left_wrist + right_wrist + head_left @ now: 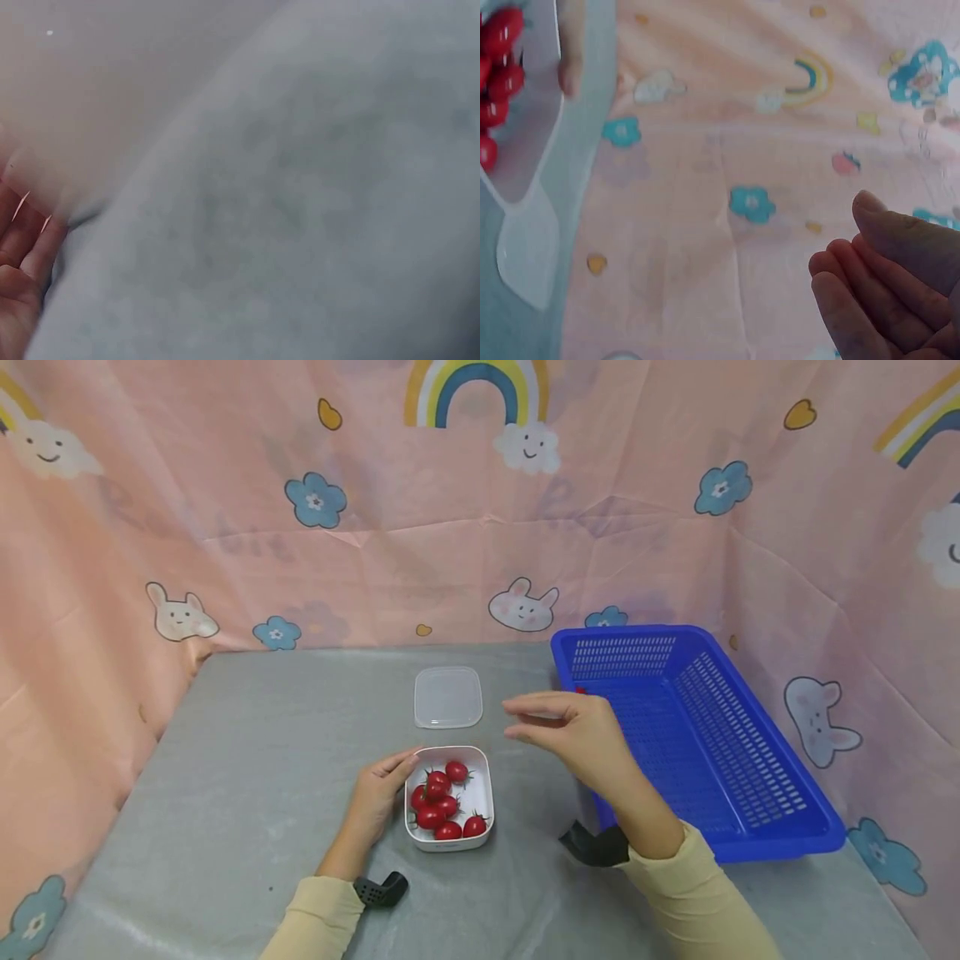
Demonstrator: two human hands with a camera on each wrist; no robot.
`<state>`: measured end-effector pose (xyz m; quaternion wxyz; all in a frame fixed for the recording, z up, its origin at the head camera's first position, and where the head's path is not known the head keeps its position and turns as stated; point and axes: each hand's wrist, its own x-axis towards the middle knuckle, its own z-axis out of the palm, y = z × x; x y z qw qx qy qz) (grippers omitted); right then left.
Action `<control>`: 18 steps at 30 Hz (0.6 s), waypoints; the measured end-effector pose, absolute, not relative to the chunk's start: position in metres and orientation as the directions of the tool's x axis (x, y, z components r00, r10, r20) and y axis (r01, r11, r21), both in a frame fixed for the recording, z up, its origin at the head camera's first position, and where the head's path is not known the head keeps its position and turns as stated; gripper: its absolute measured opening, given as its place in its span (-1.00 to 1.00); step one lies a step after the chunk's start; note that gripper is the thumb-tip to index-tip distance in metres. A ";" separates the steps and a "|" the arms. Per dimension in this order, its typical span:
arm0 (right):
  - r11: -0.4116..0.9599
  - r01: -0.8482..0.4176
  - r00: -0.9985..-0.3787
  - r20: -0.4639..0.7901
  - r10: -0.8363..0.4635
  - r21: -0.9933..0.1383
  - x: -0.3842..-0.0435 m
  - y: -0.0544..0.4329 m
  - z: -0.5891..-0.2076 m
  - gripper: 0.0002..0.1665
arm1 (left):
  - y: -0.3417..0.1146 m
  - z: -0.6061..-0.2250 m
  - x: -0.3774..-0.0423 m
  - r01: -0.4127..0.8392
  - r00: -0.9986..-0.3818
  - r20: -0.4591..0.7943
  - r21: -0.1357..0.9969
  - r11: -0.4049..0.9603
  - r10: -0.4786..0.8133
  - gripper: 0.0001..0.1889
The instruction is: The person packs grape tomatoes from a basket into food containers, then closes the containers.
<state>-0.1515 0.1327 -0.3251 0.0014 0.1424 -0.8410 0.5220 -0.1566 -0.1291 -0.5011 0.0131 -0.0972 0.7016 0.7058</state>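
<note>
Head view, and nearest in, it's the left hand point(375, 795) on the white box point(453, 845), fingers and thumb holding it by the corner at ten o'clock! And look inside: red tomatoes point(430, 817) with green stems, bunched towards nine o'clock, one out at twelve, another near five, the white floor showing between. Over at two o'clock from the box hovers the right hand point(585, 739), thumb and fingers parted, a clear gap, nothing in its hold! Behind it at three stands the big blue basket point(720, 777), slotted walls, and a scrap of red point(581, 691) peeks out above that hand, too hidden to name. Straight up at twelve lies the translucent lid point(448, 697), flat on the grey table point(300, 760), apart from its box. Farthest back, pink cloth point(420, 552) with rainbows and rabbits!
</note>
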 end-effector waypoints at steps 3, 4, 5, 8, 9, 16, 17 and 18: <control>0.464 -0.203 -0.974 0.130 -0.184 -0.862 -0.164 0.152 -0.315 -0.65 | -0.128 -0.501 -0.156 -0.155 -0.981 -0.155 0.988 -0.014 -0.119 -0.63; 0.482 -0.190 -0.978 0.123 -0.167 -0.855 -0.168 0.157 -0.312 -0.63 | -0.129 -0.501 -0.156 -0.153 -0.981 -0.153 0.988 -0.009 -0.119 -0.63; 0.498 -0.177 -0.982 0.117 -0.151 -0.849 -0.173 0.162 -0.310 -0.61 | -0.129 -0.501 -0.157 -0.152 -0.981 -0.152 0.988 -0.004 -0.119 -0.64; 0.520 -0.146 -0.989 0.105 -0.106 -0.842 -0.186 0.176 -0.307 -0.51 | -0.130 -0.502 -0.157 -0.145 -0.982 -0.143 0.989 0.005 -0.122 -0.65; 0.525 -0.135 -0.991 0.104 -0.088 -0.840 -0.191 0.180 -0.308 -0.49 | -0.130 -0.502 -0.157 -0.143 -0.982 -0.141 0.990 0.002 -0.123 -0.65; 0.555 -0.094 -0.995 0.099 -0.021 -0.826 -0.228 0.206 -0.325 -0.36 | -0.129 -0.503 -0.158 -0.141 -0.983 -0.140 0.990 0.000 -0.122 -0.64; 0.554 -0.085 -0.996 0.091 -0.017 -0.828 -0.232 0.209 -0.328 -0.35 | -0.129 -0.503 -0.158 -0.142 -0.982 -0.141 0.990 -0.001 -0.122 -0.64; 0.549 -0.073 -0.997 0.078 -0.013 -0.833 -0.236 0.212 -0.330 -0.33 | -0.129 -0.503 -0.158 -0.141 -0.983 -0.140 0.990 0.000 -0.121 -0.64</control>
